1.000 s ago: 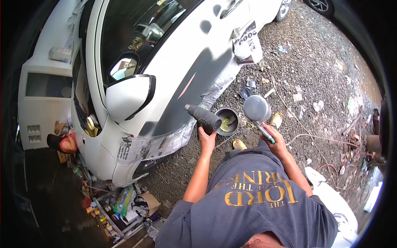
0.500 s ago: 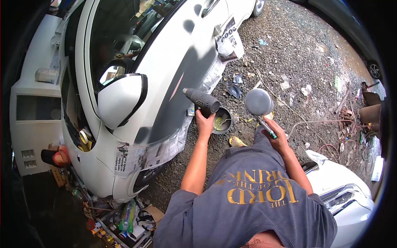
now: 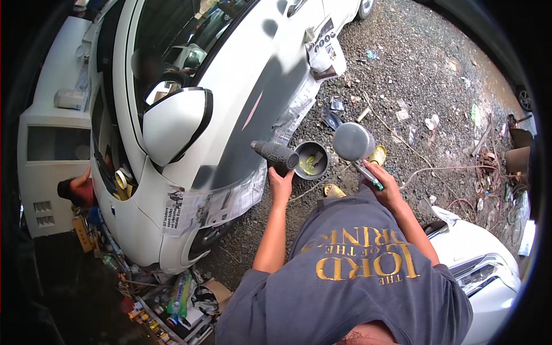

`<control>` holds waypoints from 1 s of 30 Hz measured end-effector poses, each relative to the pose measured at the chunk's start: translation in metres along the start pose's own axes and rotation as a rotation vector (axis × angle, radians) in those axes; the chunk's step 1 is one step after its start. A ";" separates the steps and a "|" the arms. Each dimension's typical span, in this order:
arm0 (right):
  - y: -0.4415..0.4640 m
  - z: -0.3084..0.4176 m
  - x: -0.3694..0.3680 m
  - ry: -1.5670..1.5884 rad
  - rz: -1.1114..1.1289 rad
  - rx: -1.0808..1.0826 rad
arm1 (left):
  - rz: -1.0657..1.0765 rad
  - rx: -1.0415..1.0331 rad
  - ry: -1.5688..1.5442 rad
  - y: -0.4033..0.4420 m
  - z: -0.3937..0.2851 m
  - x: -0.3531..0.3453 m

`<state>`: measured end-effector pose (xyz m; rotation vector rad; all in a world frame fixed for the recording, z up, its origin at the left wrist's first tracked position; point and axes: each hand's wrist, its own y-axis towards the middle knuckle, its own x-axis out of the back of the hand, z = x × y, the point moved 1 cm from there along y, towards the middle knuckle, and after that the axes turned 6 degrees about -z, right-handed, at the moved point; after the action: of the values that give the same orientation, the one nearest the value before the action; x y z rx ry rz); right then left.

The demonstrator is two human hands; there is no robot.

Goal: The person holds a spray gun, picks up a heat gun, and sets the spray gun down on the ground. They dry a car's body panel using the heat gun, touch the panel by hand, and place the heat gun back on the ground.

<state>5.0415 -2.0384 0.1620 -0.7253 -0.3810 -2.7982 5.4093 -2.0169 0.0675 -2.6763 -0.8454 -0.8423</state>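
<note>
My left hand (image 3: 280,187) is wrapped round the grip of a dark heat gun (image 3: 275,154), its narrow nozzle pointing left at the white car (image 3: 230,86). Grey primer (image 3: 253,129) covers the car's side, with a pale pink streak (image 3: 253,109) in it. My right hand (image 3: 384,185) closes round the handle of what looks like a paint spray gun, its round grey cup (image 3: 352,141) on top. A green part shows near my fingers; the trigger is hidden. Between the two tools, lower down, a dark bowl (image 3: 312,159) with yellow-green residue stands on the gravel.
Newspaper masking (image 3: 213,210) lines the primer's lower edge. A mirror (image 3: 175,123) juts from the car. A thin hose (image 3: 437,169) crosses the gravel (image 3: 414,69). Another white car (image 3: 483,259) stands at lower right. Tools and bottles (image 3: 181,302) crowd lower left. Another person (image 3: 80,190) bends at far left.
The view has shifted slightly. The heat gun sits a little further left of the bowl, which shows more fully. The person at far left now has an arm up on the car.
</note>
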 end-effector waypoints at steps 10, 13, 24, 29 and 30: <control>-0.004 -0.005 0.011 -0.020 -0.045 -0.041 | 0.074 -0.171 -0.084 0.044 -0.045 -0.047; -0.003 -0.006 0.012 -0.031 -0.053 -0.038 | 0.051 -0.225 -0.057 0.049 -0.050 -0.050; 0.010 -0.008 0.011 0.009 -0.020 -0.001 | 0.023 -0.053 -0.050 0.017 -0.014 -0.018; 0.010 -0.008 0.014 0.018 -0.017 -0.031 | 0.018 -0.094 0.008 0.021 -0.017 -0.025; 0.009 -0.009 0.014 0.015 -0.017 -0.038 | 0.025 -0.098 0.011 0.025 -0.023 -0.029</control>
<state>5.0280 -2.0520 0.1637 -0.7119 -0.3337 -2.8326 5.3941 -2.0586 0.0683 -2.7571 -0.7861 -0.9145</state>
